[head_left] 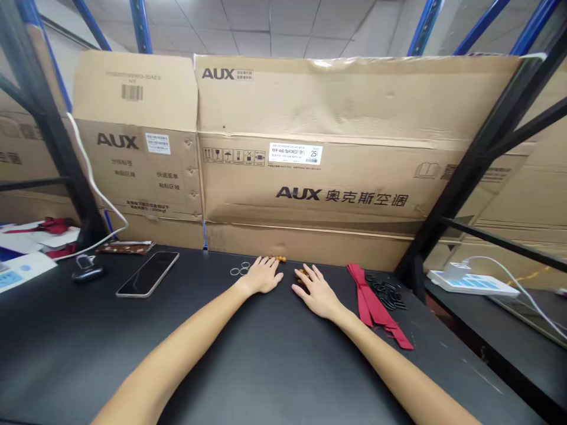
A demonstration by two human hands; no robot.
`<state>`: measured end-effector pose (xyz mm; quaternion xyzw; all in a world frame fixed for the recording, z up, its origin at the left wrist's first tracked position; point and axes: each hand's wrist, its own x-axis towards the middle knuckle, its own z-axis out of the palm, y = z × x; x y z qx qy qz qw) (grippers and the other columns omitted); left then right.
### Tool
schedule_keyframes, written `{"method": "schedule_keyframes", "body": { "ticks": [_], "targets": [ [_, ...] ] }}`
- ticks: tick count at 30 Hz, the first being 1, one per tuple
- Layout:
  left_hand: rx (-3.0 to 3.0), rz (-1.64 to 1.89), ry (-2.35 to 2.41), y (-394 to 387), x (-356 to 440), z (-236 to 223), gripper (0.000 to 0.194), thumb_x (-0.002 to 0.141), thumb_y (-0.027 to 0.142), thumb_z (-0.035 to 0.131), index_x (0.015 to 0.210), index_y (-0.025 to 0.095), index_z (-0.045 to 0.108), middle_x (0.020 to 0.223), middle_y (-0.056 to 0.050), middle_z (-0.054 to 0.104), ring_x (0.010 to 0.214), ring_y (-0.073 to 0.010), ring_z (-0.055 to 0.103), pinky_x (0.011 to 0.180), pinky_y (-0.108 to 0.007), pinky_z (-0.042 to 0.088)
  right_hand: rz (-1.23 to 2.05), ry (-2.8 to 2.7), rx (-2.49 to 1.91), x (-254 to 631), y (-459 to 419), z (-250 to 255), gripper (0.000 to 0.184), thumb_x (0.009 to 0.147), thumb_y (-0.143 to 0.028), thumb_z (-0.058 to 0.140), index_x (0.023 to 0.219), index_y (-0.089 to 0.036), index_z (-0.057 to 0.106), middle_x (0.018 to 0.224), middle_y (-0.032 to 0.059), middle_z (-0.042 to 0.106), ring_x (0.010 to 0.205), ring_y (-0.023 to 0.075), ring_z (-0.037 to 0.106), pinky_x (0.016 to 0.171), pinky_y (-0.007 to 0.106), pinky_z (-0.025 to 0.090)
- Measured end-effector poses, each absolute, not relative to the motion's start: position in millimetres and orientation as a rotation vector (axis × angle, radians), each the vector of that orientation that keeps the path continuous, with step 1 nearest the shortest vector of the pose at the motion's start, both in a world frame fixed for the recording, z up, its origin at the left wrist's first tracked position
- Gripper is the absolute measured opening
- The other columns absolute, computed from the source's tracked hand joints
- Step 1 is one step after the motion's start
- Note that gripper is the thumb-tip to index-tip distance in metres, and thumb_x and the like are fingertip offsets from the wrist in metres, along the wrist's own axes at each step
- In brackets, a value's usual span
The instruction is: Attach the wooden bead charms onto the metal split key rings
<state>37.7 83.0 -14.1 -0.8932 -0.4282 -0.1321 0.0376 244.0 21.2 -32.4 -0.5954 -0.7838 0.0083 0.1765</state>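
Both my arms reach forward over a black table (248, 366). My left hand (261, 275) lies flat with its fingers stretched out. Small amber-brown beads (282, 258) show just past its fingertips. Several thin silvery rings (234, 271) lie beside it on the left. My right hand (318, 293) rests palm down, fingers spread, partly covering a bunch of brown beads (302, 276). Whether the beads are strung, I cannot tell. Right of that hand, red fabric strips (370, 301) lie next to a heap of black ring-like pieces (387, 292).
A phone (148, 274) lies at left, near a brown wrapper (126, 247) and a small black case (88, 271). Large cardboard boxes (345, 118) stand along the table's back edge. Black metal uprights (469, 159) frame both sides. A power strip (473, 283) sits at right.
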Motion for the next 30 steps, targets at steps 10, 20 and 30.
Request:
{"method": "schedule_keyframes", "body": {
  "ticks": [10,20,30],
  "targets": [
    [-2.847,-0.542,-0.863,21.7,12.1,-2.9,0.032,0.095,0.031,0.042,0.121,0.016,0.053,0.122,-0.013,0.06,0.114,-0.0266,0.056,0.101,-0.041,0.039,-0.249,-2.223,-1.379,238.3,9.1,-24.4,0.042,0.092,-0.039,0.047,0.131,-0.026,0.054,0.149,0.0067,0.035,0.14,0.0331,0.02,0.111,0.051,0.029],
    [-3.156,-0.692,-0.629,10.5,2.9,6.8,0.022,0.094,0.022,0.047,0.112,0.019,0.06,0.103,-0.007,0.066,0.094,-0.0189,0.063,0.086,-0.028,0.047,-0.11,-2.326,-1.124,222.7,-7.5,-21.4,0.024,0.088,-0.02,0.05,0.105,-0.024,0.065,0.148,0.0061,0.037,0.14,0.0332,0.023,0.107,0.056,0.033],
    [-3.029,-0.692,-0.687,10.9,2.6,0.4,0.016,0.091,0.025,0.053,0.104,0.018,0.061,0.105,-0.007,0.063,0.096,-0.0202,0.059,0.089,-0.031,0.044,0.036,-2.289,-1.156,224.4,-2.3,-26.1,0.012,0.09,-0.02,0.046,0.086,-0.018,0.057,0.13,0.0157,0.049,0.133,0.0308,0.031,0.105,0.054,0.034]
  ]
}}
